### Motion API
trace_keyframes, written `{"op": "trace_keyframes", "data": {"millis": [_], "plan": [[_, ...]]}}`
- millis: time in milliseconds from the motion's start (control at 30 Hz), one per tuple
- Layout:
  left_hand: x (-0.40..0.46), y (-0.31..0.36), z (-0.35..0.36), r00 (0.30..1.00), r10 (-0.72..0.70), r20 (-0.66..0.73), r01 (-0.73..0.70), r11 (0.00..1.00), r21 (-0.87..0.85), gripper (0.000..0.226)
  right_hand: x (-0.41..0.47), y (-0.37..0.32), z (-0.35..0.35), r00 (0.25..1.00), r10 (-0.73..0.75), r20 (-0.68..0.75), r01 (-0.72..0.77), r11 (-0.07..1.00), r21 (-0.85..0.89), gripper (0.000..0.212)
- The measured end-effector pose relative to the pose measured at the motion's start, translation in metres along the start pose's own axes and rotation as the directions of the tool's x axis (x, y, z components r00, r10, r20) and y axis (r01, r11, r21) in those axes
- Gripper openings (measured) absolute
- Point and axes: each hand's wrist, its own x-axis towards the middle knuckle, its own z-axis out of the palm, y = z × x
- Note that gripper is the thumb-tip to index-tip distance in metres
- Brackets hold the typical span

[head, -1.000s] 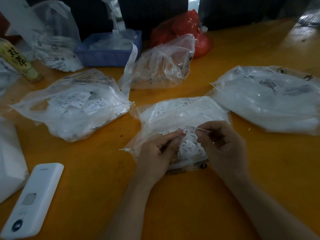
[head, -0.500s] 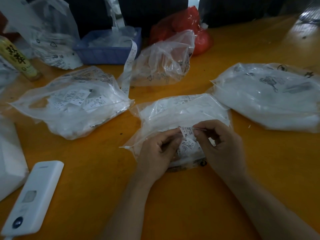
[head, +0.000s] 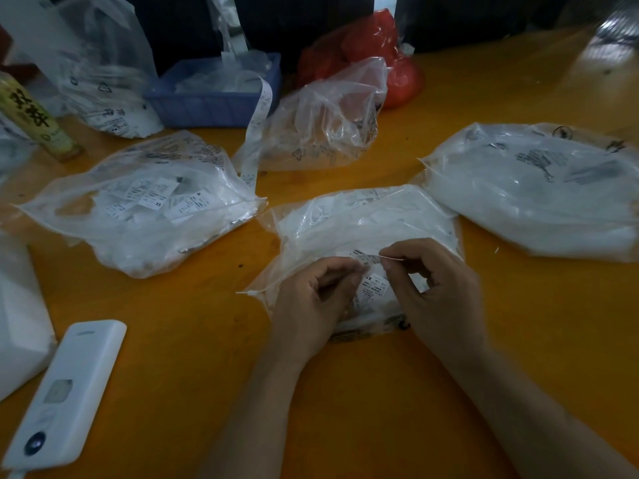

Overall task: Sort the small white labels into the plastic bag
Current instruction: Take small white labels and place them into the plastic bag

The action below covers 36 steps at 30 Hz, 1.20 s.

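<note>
I see both hands over the near plastic bag (head: 363, 229): left hand (head: 311, 302) and right hand (head: 435, 288) each pinching a small white label (head: 364, 259) between them. I'd keep that pinch light and slide it into the bag's mouth.

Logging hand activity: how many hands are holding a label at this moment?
2: left hand and right hand both pinch one label above the nearest bag.
</note>
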Motion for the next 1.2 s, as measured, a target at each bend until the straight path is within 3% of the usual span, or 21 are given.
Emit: {"op": "trace_keyframes", "data": {"millis": [300, 500, 633, 800, 967, 1100, 1200], "plan": [[0.002, -0.008, -0.001, 1.0, -0.006, 0.021, 0.004, 0.995, 0.099, 0.014, 0.0, 0.002, 0.0, 0.998, -0.001, 0.059, 0.001, 1.0, 0.002, 0.014], [0.0, -0.004, 0.001, 0.997, -0.062, 0.035, 0.064, 0.995, -0.075, 0.014, 0.002, 0.005, 0.0, 0.996, -0.015, 0.083, 0.014, 1.0, 0.012, 0.021], [-0.001, -0.001, 0.001, 0.997, -0.077, 0.004, 0.077, 0.986, -0.15, 0.003, 0.001, 0.003, 0.0, 0.995, 0.08, 0.067, -0.082, 0.996, 0.025, 0.02], [-0.001, 0.0, 0.0, 0.996, -0.065, -0.065, 0.056, 0.99, -0.13, 0.01, 0.001, 0.004, 0.0, 0.994, 0.079, 0.072, -0.082, 0.996, 0.042, 0.011], [-0.001, 0.001, 0.0, 0.995, -0.072, -0.071, 0.061, 0.987, -0.15, 0.008, 0.001, 0.003, 0.001, 0.99, 0.039, 0.132, -0.042, 0.999, 0.025, 0.017], [-0.002, 0.003, 0.001, 0.991, -0.095, -0.092, 0.075, 0.977, -0.199, 0.008, -0.002, 0.0, 0.004, 0.98, 0.142, 0.141, -0.155, 0.985, 0.08, 0.026], [-0.001, 0.002, 0.0, 0.988, -0.09, -0.122, 0.065, 0.979, -0.193, 0.01, 0.0, -0.002, 0.003, 0.982, 0.125, 0.142, -0.137, 0.987, 0.083, 0.027]]}}
